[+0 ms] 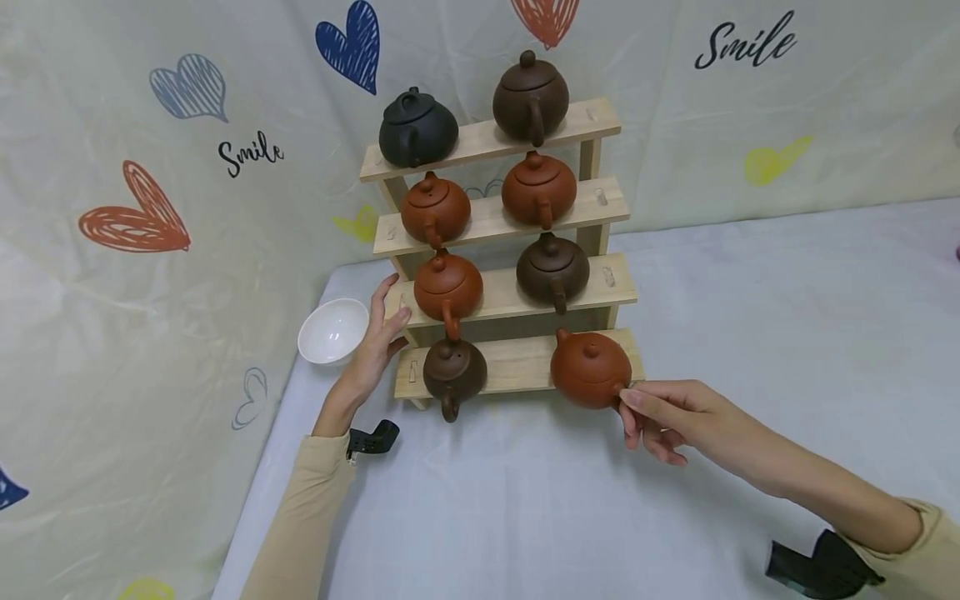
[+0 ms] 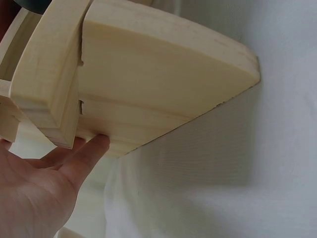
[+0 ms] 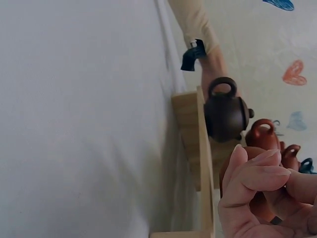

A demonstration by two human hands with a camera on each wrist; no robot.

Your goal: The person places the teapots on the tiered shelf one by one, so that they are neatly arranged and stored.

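Note:
My right hand [image 1: 667, 417] pinches the handle of a reddish-orange clay teapot [image 1: 591, 367] at the right end of the bottom shelf. In the right wrist view, its curled fingers [image 3: 255, 171] cover most of that pot. At the left side of the wooden tiered stand [image 1: 517, 362], my left hand [image 1: 375, 342] has its fingers spread around the end of a shelf. The left wrist view shows straight fingertips [image 2: 103, 141] against the stand's side panel [image 2: 143, 84]. A dark brown teapot [image 1: 454, 371] sits on the bottom shelf near the left hand.
Higher shelves bear more teapots: orange ones [image 1: 447, 285] [image 1: 435, 208] [image 1: 538, 187], brown ones [image 1: 552, 268] [image 1: 530, 96] and a black one [image 1: 417, 129]. A white bowl [image 1: 333, 332] stands left of the stand. Behind hangs a printed cloth [image 1: 255, 75]; a white cloth [image 1: 510, 500] covers the table.

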